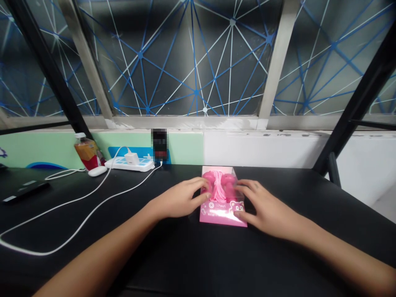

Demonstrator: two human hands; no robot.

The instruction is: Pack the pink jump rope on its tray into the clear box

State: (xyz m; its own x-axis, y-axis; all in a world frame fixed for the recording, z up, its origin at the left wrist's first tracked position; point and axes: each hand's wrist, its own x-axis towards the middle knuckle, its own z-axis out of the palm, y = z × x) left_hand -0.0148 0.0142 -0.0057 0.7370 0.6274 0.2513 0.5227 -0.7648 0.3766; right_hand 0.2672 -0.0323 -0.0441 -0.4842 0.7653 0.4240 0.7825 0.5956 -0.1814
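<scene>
A pink box (223, 214) with a clear window lies on the black table, a bundled pink jump rope (219, 187) with pink handles showing inside it. At the box's left edge is my left hand (181, 197), its fingers curved and apart, with the fingertips and thumb over the edge. My right hand (266, 208) is at the opposite side, thumb near the printed lower front and fingers spread along the right edge; its fingertips are slightly blurred. Whether either hand presses on the box cannot be made out.
White cables (89, 222) loop across the left of the black table (198, 264). A white power strip (133, 164), a pixelated dark device (159, 144), a white mouse (97, 171) and a drink bottle (88, 152) stand along the back. Black slanted posts (349, 107) flank the table.
</scene>
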